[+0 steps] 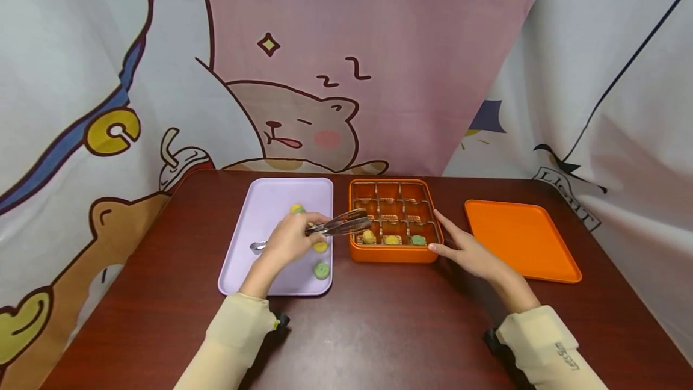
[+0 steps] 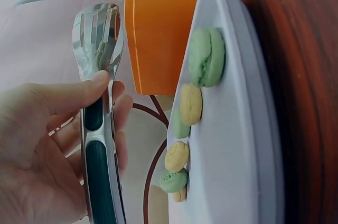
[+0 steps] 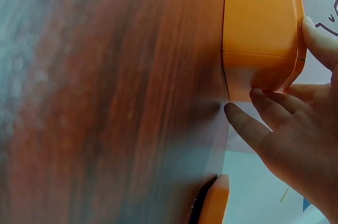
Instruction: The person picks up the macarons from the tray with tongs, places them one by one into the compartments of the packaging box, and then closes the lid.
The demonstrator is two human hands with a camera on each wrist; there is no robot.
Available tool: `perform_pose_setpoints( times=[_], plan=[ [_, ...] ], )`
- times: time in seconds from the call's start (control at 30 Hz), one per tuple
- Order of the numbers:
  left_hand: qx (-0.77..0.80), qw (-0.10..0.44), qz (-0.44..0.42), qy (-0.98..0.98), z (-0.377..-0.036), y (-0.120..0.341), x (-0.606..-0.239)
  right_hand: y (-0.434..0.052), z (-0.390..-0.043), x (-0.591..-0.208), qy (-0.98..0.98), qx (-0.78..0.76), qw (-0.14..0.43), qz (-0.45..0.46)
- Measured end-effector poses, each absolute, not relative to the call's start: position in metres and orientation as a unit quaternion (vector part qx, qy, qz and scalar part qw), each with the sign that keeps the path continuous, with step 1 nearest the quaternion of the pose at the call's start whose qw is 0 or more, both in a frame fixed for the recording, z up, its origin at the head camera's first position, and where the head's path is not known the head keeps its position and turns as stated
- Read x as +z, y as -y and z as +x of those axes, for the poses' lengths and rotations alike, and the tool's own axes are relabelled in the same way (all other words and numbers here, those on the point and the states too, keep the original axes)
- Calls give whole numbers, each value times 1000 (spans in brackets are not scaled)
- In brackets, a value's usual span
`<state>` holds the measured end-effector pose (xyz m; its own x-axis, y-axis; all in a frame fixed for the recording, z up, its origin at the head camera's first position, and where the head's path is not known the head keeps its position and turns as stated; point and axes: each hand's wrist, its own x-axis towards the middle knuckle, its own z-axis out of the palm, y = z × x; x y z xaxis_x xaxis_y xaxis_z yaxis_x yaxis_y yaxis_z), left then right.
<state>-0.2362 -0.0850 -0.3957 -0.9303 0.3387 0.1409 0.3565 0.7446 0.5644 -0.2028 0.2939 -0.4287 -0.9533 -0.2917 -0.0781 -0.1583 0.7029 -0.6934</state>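
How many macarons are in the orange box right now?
3, all in the near row of the orange compartmented box: a tan macaron left, yellow-green middle, green right. The tongs may hide another.

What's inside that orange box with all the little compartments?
The orange box has three small round sweets in its near row: yellowish, yellow-green and green. The other compartments look empty; tongs partly cover one.

Metal tongs (image 1: 330, 227) with dark grip pads lie level in the left hand (image 1: 289, 239), their empty tips over the near-left corner of an orange box (image 1: 394, 253). The box, divided into nine compartments, has three macarons (image 1: 391, 239) in its near row and sits mid-tabletop, the right hand (image 1: 465, 250) touching its right side.
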Motion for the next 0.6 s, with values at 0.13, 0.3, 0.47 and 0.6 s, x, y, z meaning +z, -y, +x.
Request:
perform_pose_setpoints(
  times=[0.13, 0.3, 0.47, 0.6],
  plan=[
    [-320, 18, -191, 928, -236, 90, -395, -295, -203, -428, -917, -367, 90, -124],
    [-329, 19, -194, 924, -235, 100, -395, -294, -203, -426, -916, -371, 89, -124],
    [-325, 19, -194, 925, -236, 110, -397, -294, -202, -423, -916, -372, 93, -120],
    [-323, 17, -191, 927, -235, 121, -400, -293, -202, -426, -915, -372, 100, -120]
  ],
)
